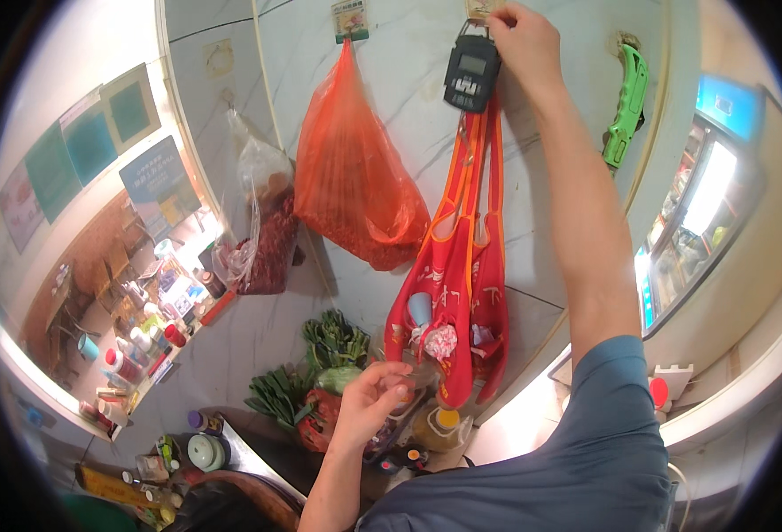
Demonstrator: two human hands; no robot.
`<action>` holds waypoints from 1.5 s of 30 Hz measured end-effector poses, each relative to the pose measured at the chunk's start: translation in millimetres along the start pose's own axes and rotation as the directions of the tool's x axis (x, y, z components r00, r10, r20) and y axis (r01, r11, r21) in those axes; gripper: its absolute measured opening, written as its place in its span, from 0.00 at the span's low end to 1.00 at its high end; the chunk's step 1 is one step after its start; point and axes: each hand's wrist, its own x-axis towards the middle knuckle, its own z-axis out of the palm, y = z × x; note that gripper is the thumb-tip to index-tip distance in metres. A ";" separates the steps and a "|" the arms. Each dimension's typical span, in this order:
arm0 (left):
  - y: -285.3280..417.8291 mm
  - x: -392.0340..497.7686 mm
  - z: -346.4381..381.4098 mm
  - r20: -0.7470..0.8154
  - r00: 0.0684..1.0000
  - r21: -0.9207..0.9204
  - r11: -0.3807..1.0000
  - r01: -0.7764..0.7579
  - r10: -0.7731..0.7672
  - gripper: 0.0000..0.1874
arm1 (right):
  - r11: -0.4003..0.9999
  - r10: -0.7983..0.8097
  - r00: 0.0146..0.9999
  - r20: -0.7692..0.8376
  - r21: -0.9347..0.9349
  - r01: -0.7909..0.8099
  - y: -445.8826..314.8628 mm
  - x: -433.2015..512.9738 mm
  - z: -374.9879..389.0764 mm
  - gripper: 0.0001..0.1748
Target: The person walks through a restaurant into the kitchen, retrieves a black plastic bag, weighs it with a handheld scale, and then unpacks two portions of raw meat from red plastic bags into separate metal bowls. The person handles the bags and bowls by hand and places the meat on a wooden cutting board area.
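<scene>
My right hand (pixel 527 50) is raised to a wall hook plate (pixel 484 8); its fingers are pinched at the top of a black digital hanging scale (pixel 472 74). A small metal hook (pixel 465 143) dangles below the scale. Behind it, a red apron (pixel 457 266) with orange-edged straps hangs against the tiled wall, crumpled paper (pixel 440 340) and a pale blue item (pixel 420 309) showing from its pockets. My left hand (pixel 372 402) is held low near the apron's bottom, fingers loosely bent and apart, with nothing visible in it.
An orange plastic bag (pixel 357 179) and a clear bag with dark red contents (pixel 268 246) hang to the left. A green folding knife or saw (pixel 629 103) hangs right. Below are leafy greens (pixel 334 342) and a yellow-capped jug (pixel 440 425). A lit display fridge (pixel 690 199) stands right.
</scene>
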 end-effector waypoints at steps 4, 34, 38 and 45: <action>-2.9 -12.4 -4.3 -0.034 0.998 0.013 0.998 0.058 -0.058 0.14 | 0.948 -0.208 0.978 -0.010 -0.248 0.199 9.4 -1.1 8.5 0.08; -34.9 -42.4 -9.9 -0.057 0.977 0.028 0.978 0.209 -0.207 0.19 | 0.727 0.568 0.533 0.627 -0.078 -0.682 -68.1 -386.9 -150.1 0.07; -39.4 -29.7 3.1 -0.148 0.946 -0.153 0.952 0.265 -0.287 0.32 | 0.772 0.256 0.643 0.722 0.248 -0.586 -140.5 -382.2 -131.0 0.12; -19.7 -38.2 -15.3 -0.315 0.899 -0.422 0.893 0.156 -0.306 0.13 | 0.550 0.061 0.562 0.825 0.442 -0.709 -171.9 -383.6 -118.4 0.14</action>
